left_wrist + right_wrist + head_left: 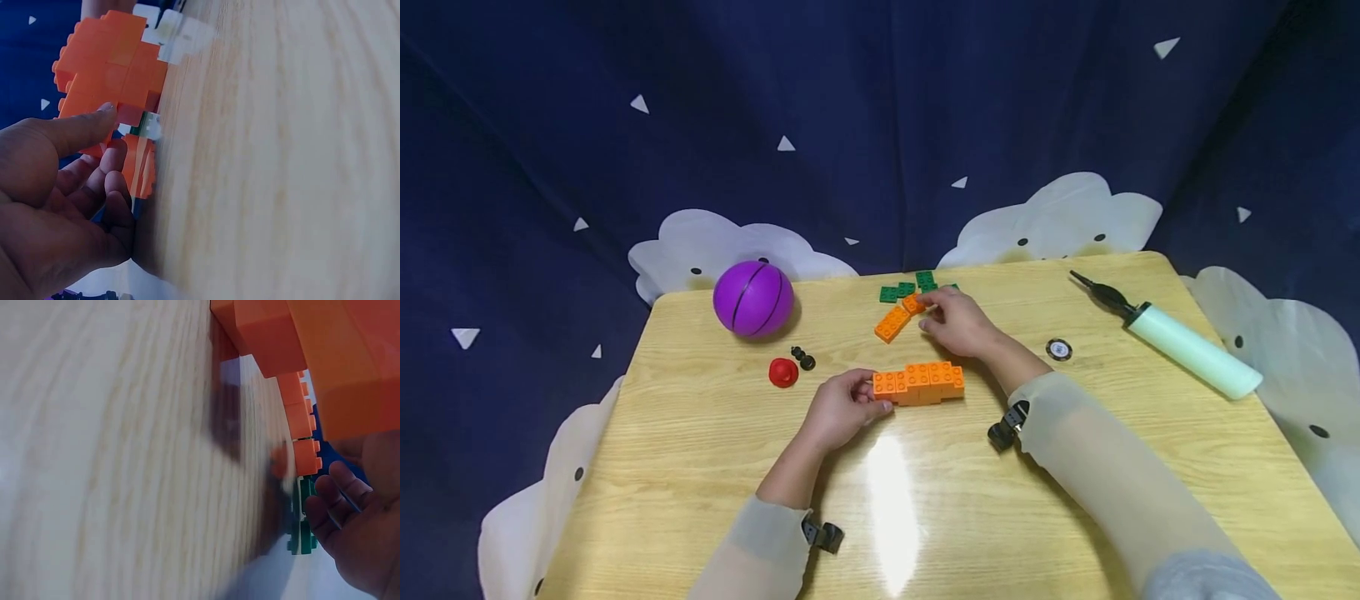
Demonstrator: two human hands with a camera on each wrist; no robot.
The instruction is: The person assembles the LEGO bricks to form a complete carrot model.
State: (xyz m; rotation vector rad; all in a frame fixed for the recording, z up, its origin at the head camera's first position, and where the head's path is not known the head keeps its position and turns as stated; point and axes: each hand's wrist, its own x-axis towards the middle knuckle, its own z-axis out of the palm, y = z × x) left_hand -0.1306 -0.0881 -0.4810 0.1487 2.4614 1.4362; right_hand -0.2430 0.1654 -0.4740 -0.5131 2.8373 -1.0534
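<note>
My left hand (841,408) pinches the left end of a block of joined orange toy bricks (917,385). In the left wrist view the thumb (87,128) lies along the block's side. Above it, my right hand (958,321) reaches over the table, its fingertips at a small orange brick (913,303); whether they touch it is unclear. A longer orange brick (892,323) lies beside that small one. Just behind are several green bricks (925,282), partly hidden by the right hand. The right wrist view shows relaxed fingers (337,487) beside the small brick.
A purple ball (753,298) sits at the back left of the table (700,500). Nearer lie a red hat-shaped piece (783,372) and a black piece (803,358). On the right are a round chip (1059,349) and a pale green hand pump (1195,350).
</note>
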